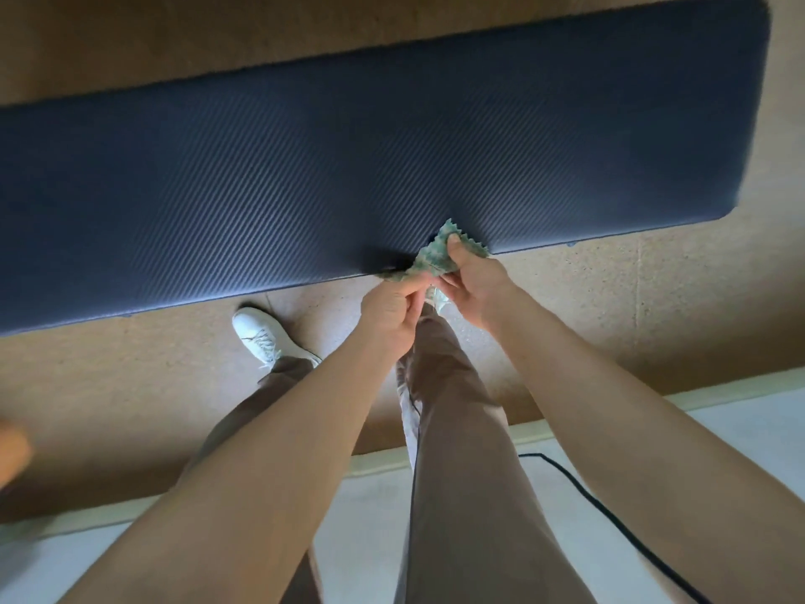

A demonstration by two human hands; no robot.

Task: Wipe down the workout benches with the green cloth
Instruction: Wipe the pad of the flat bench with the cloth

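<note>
Pinching the green cloth (431,260), left hand (392,309) and right hand (475,283) hold it above the dark blue desk (305,167) at its near edge, zigzag corner pointing far; the desk's long axis runs left to right

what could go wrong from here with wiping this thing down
1. The green cloth is small and bunched between the left hand and right hand; used like that, it would likely miss strips of the long dark bench pad.
2. The pad's surface is ribbed, so a light pass may leave dirt in the grooves.
3. A black cable lies on the pale floor beside the right leg; stepping sideways could snag it.
</note>
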